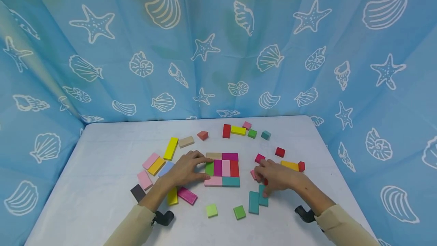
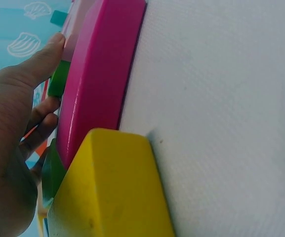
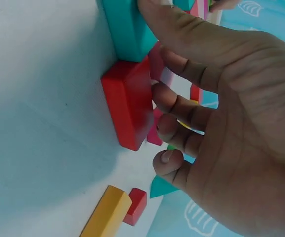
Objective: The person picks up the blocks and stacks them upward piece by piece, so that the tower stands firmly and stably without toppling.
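Observation:
Flat coloured blocks lie side by side as a rectangle, with a beige block at the back and a teal block in front. My left hand rests at its left side, thumb and index finger extended on either side of the green block, the thumb by a pink block. My right hand hovers over loose blocks, fingers loosely curled. Its thumb is at another teal block, and its fingertips are close to a red block and a small pink block.
Near my left forearm lie a yellow block, a magenta block and a black block. Two green squares sit in front. More blocks, including an orange one, lie right and behind. A blue curtain hangs beyond the white table.

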A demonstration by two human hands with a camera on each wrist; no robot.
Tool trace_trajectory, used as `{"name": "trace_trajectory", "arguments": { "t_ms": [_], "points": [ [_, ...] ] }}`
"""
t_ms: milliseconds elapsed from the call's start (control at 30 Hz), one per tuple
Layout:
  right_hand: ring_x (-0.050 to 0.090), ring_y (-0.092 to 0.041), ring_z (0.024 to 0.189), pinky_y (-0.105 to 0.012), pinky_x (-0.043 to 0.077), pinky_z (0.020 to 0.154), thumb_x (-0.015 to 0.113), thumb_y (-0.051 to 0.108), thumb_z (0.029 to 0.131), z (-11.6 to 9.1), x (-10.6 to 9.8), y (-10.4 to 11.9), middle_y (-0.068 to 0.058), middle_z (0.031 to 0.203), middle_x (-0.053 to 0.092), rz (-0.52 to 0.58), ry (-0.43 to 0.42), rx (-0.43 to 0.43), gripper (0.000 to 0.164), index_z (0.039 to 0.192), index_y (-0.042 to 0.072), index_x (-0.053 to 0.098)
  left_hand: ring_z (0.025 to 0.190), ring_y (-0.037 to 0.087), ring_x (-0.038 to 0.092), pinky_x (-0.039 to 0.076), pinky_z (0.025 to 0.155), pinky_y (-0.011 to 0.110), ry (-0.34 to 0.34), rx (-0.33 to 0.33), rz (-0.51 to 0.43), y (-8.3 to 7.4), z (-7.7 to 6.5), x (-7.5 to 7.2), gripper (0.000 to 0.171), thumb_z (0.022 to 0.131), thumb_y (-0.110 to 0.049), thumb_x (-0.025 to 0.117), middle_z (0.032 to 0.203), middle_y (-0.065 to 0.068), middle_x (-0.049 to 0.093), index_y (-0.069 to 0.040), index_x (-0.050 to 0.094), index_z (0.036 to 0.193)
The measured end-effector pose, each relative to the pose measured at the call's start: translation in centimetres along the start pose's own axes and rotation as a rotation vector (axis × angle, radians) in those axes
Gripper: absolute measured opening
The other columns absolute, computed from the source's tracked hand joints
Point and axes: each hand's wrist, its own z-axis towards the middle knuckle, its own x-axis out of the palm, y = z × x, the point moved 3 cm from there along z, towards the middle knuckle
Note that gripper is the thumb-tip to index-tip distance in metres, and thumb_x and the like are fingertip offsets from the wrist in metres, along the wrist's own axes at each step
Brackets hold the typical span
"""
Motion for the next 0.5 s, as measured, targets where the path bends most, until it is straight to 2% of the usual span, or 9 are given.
{"name": "trace_trajectory", "arguments": {
  "t_ms": [100,233,367,500],
  "points": [
    [0.047,-0.011,0.103,-0.026,0.054,0.072,0.096,0.033,0.064,-0.1,0.0,-0.2,0.010,0.100,0.049,0.017,0.007,0.020,0.050,0.097,0.030,0.059,0.128,0.021,0.048,0.044,0.107,0.050,0.002,0.003,-0.003,0.0,0.0,0.0,0.061,0.084,-0.054,0.076,0.134,0.000,0.057,-0.040,0.058,0.141],
    [0.047,-0.012,0.104,-0.028,0.055,0.075,0.097,0.040,0.061,-0.4,0.1,0.1,0.011,0.103,0.050,-0.041,0.026,0.056,0.054,0.102,0.033,0.062,0.128,0.021,0.048,0.043,0.108,0.050,0.007,0.005,-0.006,0.0,0.0,0.0,0.062,0.084,-0.053,0.076,0.134,0.000,0.057,-0.039,0.057,0.141],
    [0.049,-0.013,0.107,-0.032,0.055,0.080,0.096,0.044,0.060,-0.9,0.5,0.7,0.009,0.106,0.052,-0.123,0.007,0.053,0.060,0.109,0.031,0.064,0.128,0.021,0.048,0.043,0.108,0.050,0.009,0.000,-0.008,0.0,0.0,-0.1,0.062,0.084,-0.053,0.076,0.134,0.001,0.057,-0.039,0.058,0.141],
    [0.049,-0.013,0.108,-0.033,0.055,0.084,0.096,0.044,0.062,-1.0,1.0,0.9,0.009,0.108,0.054,-0.146,-0.009,0.034,0.062,0.113,0.030,0.064,0.128,0.021,0.048,0.043,0.108,0.050,0.006,0.000,-0.011,0.0,0.0,-0.1,0.062,0.084,-0.053,0.076,0.134,0.001,0.057,-0.039,0.058,0.141]
  ]
}}
